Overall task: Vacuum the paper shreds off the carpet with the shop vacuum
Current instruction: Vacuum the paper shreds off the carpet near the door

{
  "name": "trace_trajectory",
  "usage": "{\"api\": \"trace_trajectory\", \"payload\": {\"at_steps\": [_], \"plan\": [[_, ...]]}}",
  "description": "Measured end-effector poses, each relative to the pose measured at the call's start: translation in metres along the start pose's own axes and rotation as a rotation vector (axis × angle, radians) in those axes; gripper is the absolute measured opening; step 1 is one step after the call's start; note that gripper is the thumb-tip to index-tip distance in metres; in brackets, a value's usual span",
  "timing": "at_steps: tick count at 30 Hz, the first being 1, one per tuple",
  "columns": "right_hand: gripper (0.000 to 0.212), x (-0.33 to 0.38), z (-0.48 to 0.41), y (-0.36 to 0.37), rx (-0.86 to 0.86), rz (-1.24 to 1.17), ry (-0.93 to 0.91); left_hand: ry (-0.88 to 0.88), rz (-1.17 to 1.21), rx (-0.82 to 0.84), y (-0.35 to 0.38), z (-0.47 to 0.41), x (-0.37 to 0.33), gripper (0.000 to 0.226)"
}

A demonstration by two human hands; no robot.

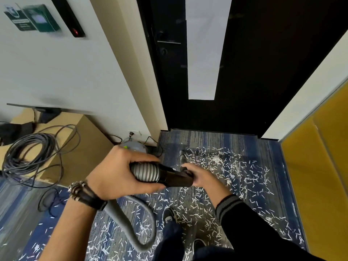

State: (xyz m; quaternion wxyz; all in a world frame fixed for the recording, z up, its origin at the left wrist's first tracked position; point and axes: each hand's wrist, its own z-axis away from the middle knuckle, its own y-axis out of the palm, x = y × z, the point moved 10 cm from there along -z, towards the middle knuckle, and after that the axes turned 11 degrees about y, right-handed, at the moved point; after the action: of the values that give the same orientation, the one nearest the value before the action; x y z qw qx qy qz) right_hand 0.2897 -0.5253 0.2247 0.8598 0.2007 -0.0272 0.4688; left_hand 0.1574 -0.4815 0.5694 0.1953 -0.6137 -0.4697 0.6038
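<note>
White paper shreds (222, 166) lie scattered over the blue striped carpet (207, 140), thickest in front of the black door. My left hand (120, 170) grips the ribbed grey end of the vacuum hose (146, 172). My right hand (201, 176) holds the black tube (177, 178) joined to it. The grey hose (135, 223) loops down past my legs. The grey body of the shop vacuum (134, 145) sits by the wall, partly hidden behind my left hand. The nozzle end is hidden by my right hand.
A black door (263, 72) with a white panel stands ahead. A coil of grey cable (32, 155) lies on a wooden surface at left, with a thin black cord (49, 202) on the carpet. A yellow panel (323, 176) lines the right side. My shoes (169, 216) stand among shreds.
</note>
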Motion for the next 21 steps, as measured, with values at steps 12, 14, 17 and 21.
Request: {"api": "trace_trajectory", "payload": {"at_steps": [12,14,17,21], "plan": [[0.029,0.062,-0.011,-0.004,-0.137,0.035,-0.056,0.014,0.0,-0.052,-0.014,-0.021,0.049,0.047],[0.028,0.062,-0.021,-0.007,-0.152,0.063,-0.015,0.005,0.011,-0.031,-0.01,-0.025,0.063,0.047],[0.024,0.058,-0.015,0.002,-0.146,-0.031,0.026,0.029,0.035,-0.02,-0.013,-0.03,0.074,0.045],[0.016,0.077,-0.01,0.025,-0.094,-0.113,-0.016,0.05,0.121,-0.066,-0.032,-0.041,0.093,0.046]]}}
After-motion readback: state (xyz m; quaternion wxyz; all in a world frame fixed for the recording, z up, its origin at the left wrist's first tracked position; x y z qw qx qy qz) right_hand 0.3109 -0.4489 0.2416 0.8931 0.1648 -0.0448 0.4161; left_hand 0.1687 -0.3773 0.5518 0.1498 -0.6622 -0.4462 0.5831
